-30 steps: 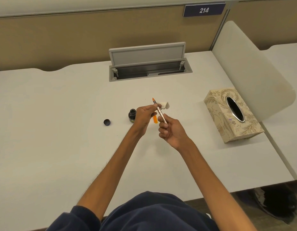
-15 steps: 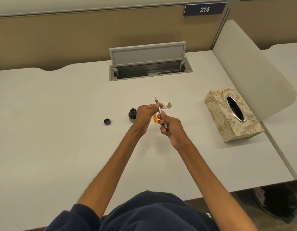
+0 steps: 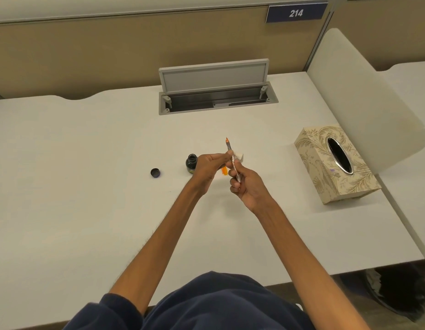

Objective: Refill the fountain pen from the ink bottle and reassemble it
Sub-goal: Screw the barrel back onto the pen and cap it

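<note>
R hand [image 3: 248, 186]: fingers curled round the lower end of the pen section [image 3: 228, 146], firm grip. The section is clear/silver with an orange nib at the top. It's off the desk [image 3: 87, 163], tilted, nib pointing away from the person and slightly left.

L hand [image 3: 206, 166]: thumb + fingertips pinch the same section at mid-length, just above the R hand's grip. So both hands are on the pen and neither is free.

Orange barrel piece [image 3: 224, 171] shows just under the L hand, between the two hands. Can't tell if it's lying on the desk or tucked in the L palm.

Ink bottle [image 3: 191, 163]: upright on the desk, no cap on, right beside the L hand on its left side. Contact w/ the hand is unclear. Its cap [image 3: 155, 172] lies on the desk further left, apart from the bottle.

Small white tissue wad [image 3: 239, 155] sits on the desk just behind the hands, right of the pen.

Other stuff: patterned tissue box [image 3: 335, 163] well off to the right. Cable hatch [image 3: 214, 98] at the back of the desk, lid flipped up. Blue "214" sign [image 3: 296, 13] on the partition. Curved white divider [image 3: 349, 86] on the right side.
</note>
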`<state>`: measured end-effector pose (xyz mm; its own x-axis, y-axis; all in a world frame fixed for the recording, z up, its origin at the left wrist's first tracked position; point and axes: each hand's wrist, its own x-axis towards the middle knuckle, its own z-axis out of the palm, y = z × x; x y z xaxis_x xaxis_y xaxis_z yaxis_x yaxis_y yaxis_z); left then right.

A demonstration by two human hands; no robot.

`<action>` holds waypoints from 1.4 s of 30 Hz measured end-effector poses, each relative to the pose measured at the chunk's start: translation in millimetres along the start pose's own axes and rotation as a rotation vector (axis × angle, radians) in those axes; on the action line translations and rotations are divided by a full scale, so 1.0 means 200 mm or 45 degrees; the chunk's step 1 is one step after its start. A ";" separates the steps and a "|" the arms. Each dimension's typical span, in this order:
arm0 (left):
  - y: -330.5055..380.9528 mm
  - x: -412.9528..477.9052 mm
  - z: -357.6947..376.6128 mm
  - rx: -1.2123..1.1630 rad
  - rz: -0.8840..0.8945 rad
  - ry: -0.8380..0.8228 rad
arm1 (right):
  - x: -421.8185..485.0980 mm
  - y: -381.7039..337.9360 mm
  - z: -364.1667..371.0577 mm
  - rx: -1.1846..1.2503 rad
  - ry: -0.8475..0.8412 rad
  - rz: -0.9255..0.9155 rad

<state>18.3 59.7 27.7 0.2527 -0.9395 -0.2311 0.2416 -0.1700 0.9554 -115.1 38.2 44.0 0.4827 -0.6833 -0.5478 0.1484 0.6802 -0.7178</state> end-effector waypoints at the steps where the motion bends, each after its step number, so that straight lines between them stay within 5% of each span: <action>1: 0.00 0.00 0.00 0.019 0.004 -0.005 | 0.00 0.00 0.00 -0.014 0.009 -0.003; 13: -0.01 -0.02 0.01 0.202 -0.011 0.129 | 0.00 0.04 -0.02 -0.349 0.061 -0.098; 20: -0.01 -0.03 -0.01 0.162 0.012 0.154 | 0.04 0.04 -0.05 -0.634 0.311 -0.211; 29: 0.01 -0.07 -0.05 -0.047 0.012 0.093 | 0.07 0.02 -0.03 -0.684 0.272 -0.527; 42: -0.05 -0.07 -0.07 0.013 0.024 0.026 | 0.10 0.07 -0.03 -0.673 0.261 -0.481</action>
<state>24.6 79.1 20.1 0.2764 -0.9363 -0.2166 0.2272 -0.1553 0.9614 -109.1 32.8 21.0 0.2997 -0.9204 -0.2511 -0.1923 0.1995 -0.9608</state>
